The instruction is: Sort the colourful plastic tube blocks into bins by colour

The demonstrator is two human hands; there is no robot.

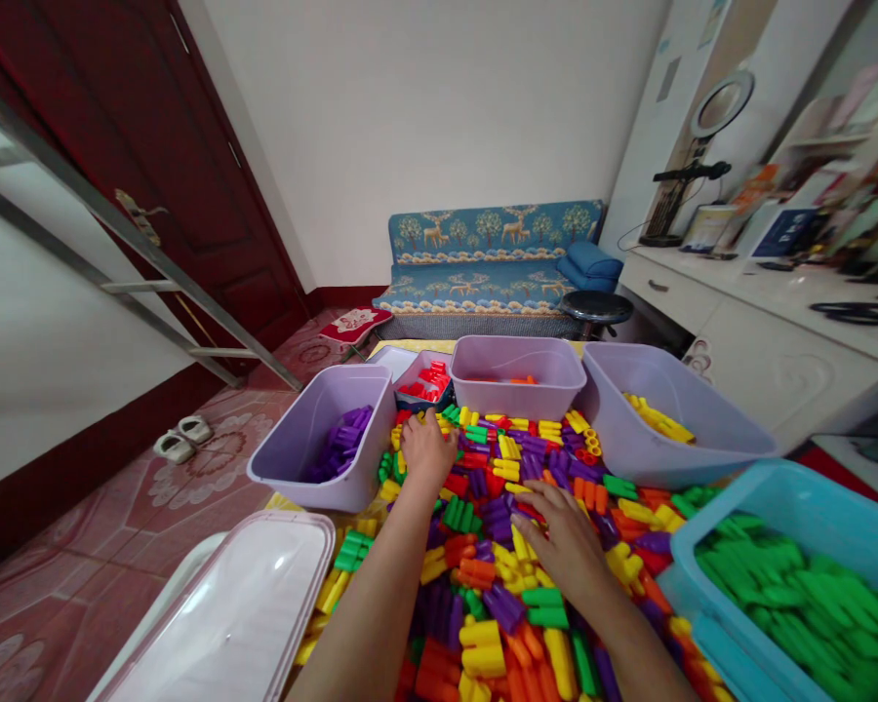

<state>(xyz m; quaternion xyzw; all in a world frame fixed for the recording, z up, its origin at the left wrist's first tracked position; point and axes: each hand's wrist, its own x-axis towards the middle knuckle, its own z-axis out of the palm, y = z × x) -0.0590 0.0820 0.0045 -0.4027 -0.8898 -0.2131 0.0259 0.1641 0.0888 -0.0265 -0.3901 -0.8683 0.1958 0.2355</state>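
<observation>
A thick spread of plastic toy pieces in purple, yellow, green, orange and red covers the table between my arms. Many look like short tubes joined side by side. My left hand reaches to the far left of the spread, just in front of a small box of red pieces. Its fingers are apart and bent down, and I see nothing held in them. Closer to me, my right hand lies low over the middle, fingers spread, beside yellow pieces. Its fingertips partly hide what lies beneath.
Around the spread stand a lilac bin with purple pieces, another lilac bin with a few orange ones, a third with yellow, and a turquoise bin full of green. A clear lid lies at the near left.
</observation>
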